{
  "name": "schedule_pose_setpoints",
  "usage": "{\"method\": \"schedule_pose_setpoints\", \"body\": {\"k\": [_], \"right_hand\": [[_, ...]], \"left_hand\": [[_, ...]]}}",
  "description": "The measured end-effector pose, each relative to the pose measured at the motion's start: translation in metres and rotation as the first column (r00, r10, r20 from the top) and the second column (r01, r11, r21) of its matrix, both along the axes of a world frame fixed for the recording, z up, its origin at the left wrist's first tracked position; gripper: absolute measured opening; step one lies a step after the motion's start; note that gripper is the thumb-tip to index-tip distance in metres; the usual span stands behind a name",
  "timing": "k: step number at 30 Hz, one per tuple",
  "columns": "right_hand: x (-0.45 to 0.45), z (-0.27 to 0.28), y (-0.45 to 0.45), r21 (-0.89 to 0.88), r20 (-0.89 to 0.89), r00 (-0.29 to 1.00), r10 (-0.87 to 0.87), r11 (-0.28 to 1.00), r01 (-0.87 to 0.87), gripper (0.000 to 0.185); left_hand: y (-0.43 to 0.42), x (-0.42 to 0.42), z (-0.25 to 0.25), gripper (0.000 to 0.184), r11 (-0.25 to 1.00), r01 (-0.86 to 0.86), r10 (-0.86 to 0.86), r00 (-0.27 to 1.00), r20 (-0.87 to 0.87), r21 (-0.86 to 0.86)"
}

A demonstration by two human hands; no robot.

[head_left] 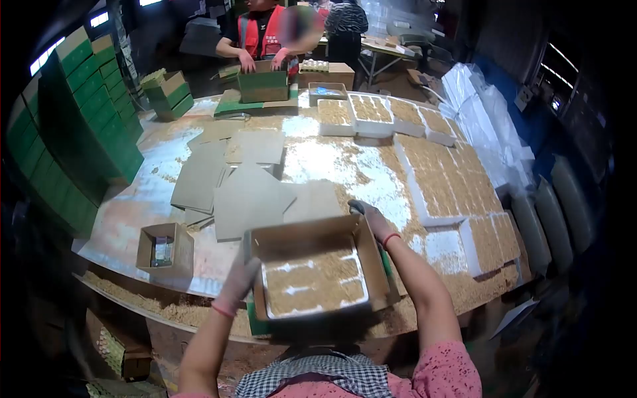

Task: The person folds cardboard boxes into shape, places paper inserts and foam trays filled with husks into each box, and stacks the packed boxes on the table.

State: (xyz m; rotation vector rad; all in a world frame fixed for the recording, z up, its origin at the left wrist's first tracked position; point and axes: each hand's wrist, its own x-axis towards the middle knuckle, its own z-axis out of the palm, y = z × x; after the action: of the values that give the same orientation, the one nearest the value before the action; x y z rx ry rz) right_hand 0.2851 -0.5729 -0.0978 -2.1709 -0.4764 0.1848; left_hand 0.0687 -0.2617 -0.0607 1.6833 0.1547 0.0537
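Note:
An open cardboard box [302, 233] stands at the table's near edge, between my two gloved hands. Inside it lies a white foam tray [363, 273] filled with brown sawdust-like material. My left hand [240, 277] rests against the box's left side, its fingers pressed to the wall. At the box's far right corner is my right hand [371, 219], with its fingers curled round the rim. Green flaps show beneath and beside the box. Just beyond it are flat grey cardboard sheets [249, 202].
White foam trays of brown material [451, 174] line the right side. Green boxes [99, 109] are stacked at left, near a small carton [182, 255]. Across the table a co-worker [269, 33] handles a green box [263, 86]. Plastic wrap [488, 126] hangs at right.

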Motion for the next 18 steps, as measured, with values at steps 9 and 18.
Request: {"method": "schedule_pose_setpoints", "body": {"k": [9, 18], "right_hand": [[0.143, -0.04, 0.098, -0.69, -0.16, 0.928, 0.338, 0.634, -0.349, 0.113], [0.207, -0.08, 0.068, -0.68, -0.185, 0.973, 0.136, 0.697, -0.227, 0.089]], "left_hand": [[-0.015, 0.008, 0.035, 0.065, 0.986, -0.025, 0.008, 0.994, 0.108, 0.163], [0.079, 0.088, -0.019, 0.058, 0.827, -0.495, 0.457, 0.868, 0.196, 0.265]]}}
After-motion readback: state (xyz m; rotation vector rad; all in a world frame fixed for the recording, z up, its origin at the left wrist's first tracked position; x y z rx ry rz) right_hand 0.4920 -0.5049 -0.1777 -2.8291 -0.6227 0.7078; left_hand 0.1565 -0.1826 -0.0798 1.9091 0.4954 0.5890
